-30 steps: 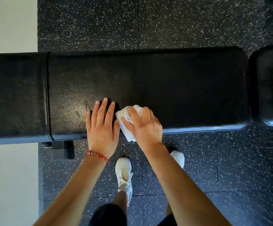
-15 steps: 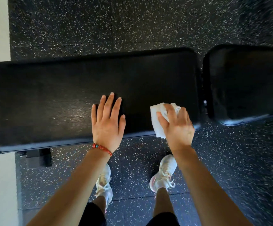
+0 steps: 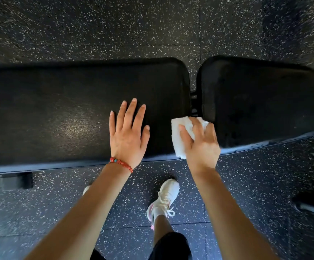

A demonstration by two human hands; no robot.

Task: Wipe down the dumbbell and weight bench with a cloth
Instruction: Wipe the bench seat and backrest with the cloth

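Observation:
A black padded weight bench [image 3: 58, 109] runs across the view, with a long pad on the left and a shorter seat pad [image 3: 261, 102] on the right. My right hand [image 3: 199, 143] grips a folded white cloth [image 3: 178, 139] pressed on the long pad's right end, at the gap between the pads. My left hand [image 3: 128, 134] lies flat on the long pad with fingers spread, a red bead bracelet on its wrist. No dumbbell is clearly in view.
The floor is dark speckled rubber [image 3: 133, 25]. My white shoes [image 3: 163, 199] stand just in front of the bench. A black bench foot [image 3: 17, 180] sits under the left part. A dark object with a metal bar [image 3: 313, 203] lies at the right edge.
My right hand has slid the cloth rightwards along the long pad to its right end. The left hand has followed to the right, and the view has shifted right.

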